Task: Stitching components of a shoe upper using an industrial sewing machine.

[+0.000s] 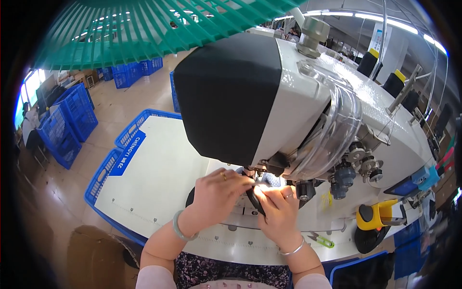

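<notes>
Far left of both hands, on the floor: stacked blue plastic crates, well apart from the work. Nearer, a blue crate sits against the left edge of the white work table, left of the left hand.

Left hand: forearm enters from the lower edge, pale green bangle on the wrist, ring on one finger. Fingers curled and pressed down on a small piece of dark fabric at the needle area, just under the head of the sewing machine. Fingertips point right, toward the other hand.

Fabric: lies between the two hands, directly below the machine head; a bluish-grey part shows just above the right hand's knuckles. The exact fold cannot be made out.

Right hand: touching the left at the fingertips, thin silver bangle on the wrist, ring on a finger. Fingers pinch the same fabric piece from the right side. Hands together, both closed on the fabric.

Right of the right hand, on the table: small green-handled thread snips, near the wrist. Further right: a yellow and black tool, well apart from the hands.
</notes>
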A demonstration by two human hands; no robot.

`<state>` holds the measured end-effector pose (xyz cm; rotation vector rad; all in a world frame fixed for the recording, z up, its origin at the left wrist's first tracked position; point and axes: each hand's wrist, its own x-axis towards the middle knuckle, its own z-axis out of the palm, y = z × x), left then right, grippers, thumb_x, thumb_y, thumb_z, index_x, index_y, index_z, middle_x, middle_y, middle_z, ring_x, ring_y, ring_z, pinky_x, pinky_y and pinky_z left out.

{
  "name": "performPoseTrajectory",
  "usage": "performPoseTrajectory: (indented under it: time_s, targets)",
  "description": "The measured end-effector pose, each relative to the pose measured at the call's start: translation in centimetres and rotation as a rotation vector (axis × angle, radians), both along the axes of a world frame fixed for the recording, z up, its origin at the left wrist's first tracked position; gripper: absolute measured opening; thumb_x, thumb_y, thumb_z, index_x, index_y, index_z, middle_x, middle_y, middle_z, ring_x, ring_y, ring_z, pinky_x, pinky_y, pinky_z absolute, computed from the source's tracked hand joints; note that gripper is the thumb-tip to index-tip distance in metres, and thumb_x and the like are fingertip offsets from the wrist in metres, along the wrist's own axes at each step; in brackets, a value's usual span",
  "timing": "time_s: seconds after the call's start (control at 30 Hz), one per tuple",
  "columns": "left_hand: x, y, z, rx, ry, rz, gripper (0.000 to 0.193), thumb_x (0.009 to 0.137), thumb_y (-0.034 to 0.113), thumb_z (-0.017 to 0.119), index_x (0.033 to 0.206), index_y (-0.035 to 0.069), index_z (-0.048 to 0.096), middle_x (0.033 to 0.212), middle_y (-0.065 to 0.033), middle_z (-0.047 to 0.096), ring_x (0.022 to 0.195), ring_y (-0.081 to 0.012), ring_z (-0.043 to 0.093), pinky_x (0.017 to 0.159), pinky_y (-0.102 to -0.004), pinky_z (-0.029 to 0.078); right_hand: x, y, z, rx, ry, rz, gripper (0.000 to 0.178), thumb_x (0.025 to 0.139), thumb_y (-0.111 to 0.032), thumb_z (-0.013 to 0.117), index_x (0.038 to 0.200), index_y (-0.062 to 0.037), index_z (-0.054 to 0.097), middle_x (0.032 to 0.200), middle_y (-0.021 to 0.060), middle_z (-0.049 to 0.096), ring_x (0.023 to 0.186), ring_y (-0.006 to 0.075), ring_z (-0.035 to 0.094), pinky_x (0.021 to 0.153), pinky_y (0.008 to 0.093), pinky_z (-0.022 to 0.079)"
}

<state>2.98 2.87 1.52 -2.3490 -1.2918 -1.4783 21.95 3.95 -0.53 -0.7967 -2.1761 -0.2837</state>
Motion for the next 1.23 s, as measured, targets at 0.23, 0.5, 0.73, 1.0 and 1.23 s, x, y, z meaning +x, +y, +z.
performPoseTrajectory:
  time_s: [0.23, 0.5, 0.73, 1.0, 1.23]
  targets:
    - [2.3, -1.1, -0.1, 0.047, 0.118, 0.154, 0.021, 0.07, 0.008, 0.068, 0.091, 0.008, 0.068, 0.091, -0.0014, 0.064, 0.082, -0.0187, 0.064, 0.063, -0.0296, 0.051, 0.2, -0.2, 0.8, 0.007, 0.013, 0.015, 0.037, 0.057, -0.005, 0.063, 0.094, -0.0046, 0.07, 0.091, 0.0036, 0.058, 0.077, 0.0256, 0.047, 0.066, 0.0363, 0.042]
    - [1.1, -1.4, -0.2, 0.129, 0.225, 0.073, 0.027, 0.067, 0.004, 0.062, 0.094, 0.005, 0.067, 0.093, -0.0033, 0.061, 0.093, -0.0196, 0.062, 0.071, -0.0299, 0.054, 1.2, -0.7, 1.3, -0.118, -0.005, 0.024, 0.045, 0.056, -0.001, 0.07, 0.1, -0.0083, 0.068, 0.1, 0.0054, 0.06, 0.088, 0.0265, 0.059, 0.067, 0.0361, 0.048]
    - [1.5, -1.3, 0.4, 0.148, 0.229, 0.08, 0.029, 0.064, 0.002, 0.065, 0.092, 0.008, 0.067, 0.089, -0.0007, 0.063, 0.086, -0.021, 0.062, 0.063, -0.0289, 0.055, 1.4, -0.3, 0.7, -0.048, 0.012, 0.04, 0.039, 0.059, -0.002, 0.071, 0.097, -0.0106, 0.068, 0.1, 0.0026, 0.061, 0.086, 0.0238, 0.059, 0.067, 0.0342, 0.047]
    - [0.9, -1.0, 0.9, 0.09, 0.305, 0.042, 0.025, 0.072, 0.005, 0.061, 0.097, 0.003, 0.062, 0.101, -0.0066, 0.059, 0.097, -0.0234, 0.061, 0.07, -0.0299, 0.055, 0.9, -0.6, 0.8, -0.004, 0.006, 0.037, 0.032, 0.06, -0.003, 0.072, 0.092, -0.0088, 0.07, 0.103, 0.0051, 0.059, 0.09, 0.0268, 0.055, 0.072, 0.0374, 0.045]
    - [0.7, -0.9, 1.0, 0.09, 0.339, 0.043, 0.026, 0.073, 0.006, 0.062, 0.099, 0.003, 0.061, 0.105, -0.0084, 0.059, 0.1, -0.0249, 0.061, 0.072, -0.0301, 0.055, 0.9, -0.5, 0.4, -0.009, 0.001, 0.023, 0.029, 0.063, -0.004, 0.072, 0.092, -0.0081, 0.071, 0.106, 0.0069, 0.058, 0.093, 0.0278, 0.053, 0.076, 0.0394, 0.045]
